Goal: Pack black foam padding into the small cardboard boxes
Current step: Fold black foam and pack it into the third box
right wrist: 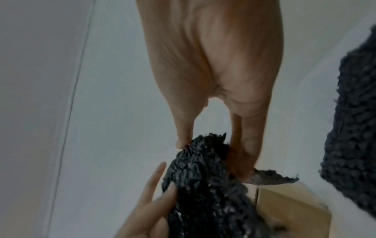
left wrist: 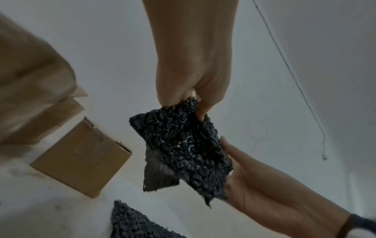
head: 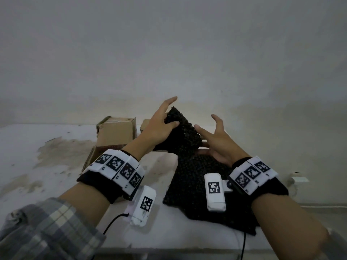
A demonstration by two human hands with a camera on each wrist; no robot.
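My left hand (head: 169, 121) holds up a crumpled piece of black bubbly foam padding (head: 185, 136), thumb across its front and forefinger pointing up; the left wrist view shows it pinching the foam's (left wrist: 183, 145) top edge. My right hand (head: 206, 128) has straight fingers against the piece's right side, and its thumb tip and fingers touch the foam (right wrist: 203, 185). A small cardboard box (head: 116, 132) stands left of the foam, and another box (head: 144, 124) is partly hidden behind my left hand. In the right wrist view a box (right wrist: 284, 209) lies right under the held piece.
A large sheet of the same black foam (head: 197, 184) lies on the white table (head: 37, 147) under my right wrist. Flattened cardboard (head: 90, 158) lies in front of the left box. A pale wall stands close behind. A thin cable (left wrist: 284, 64) hangs at the right.
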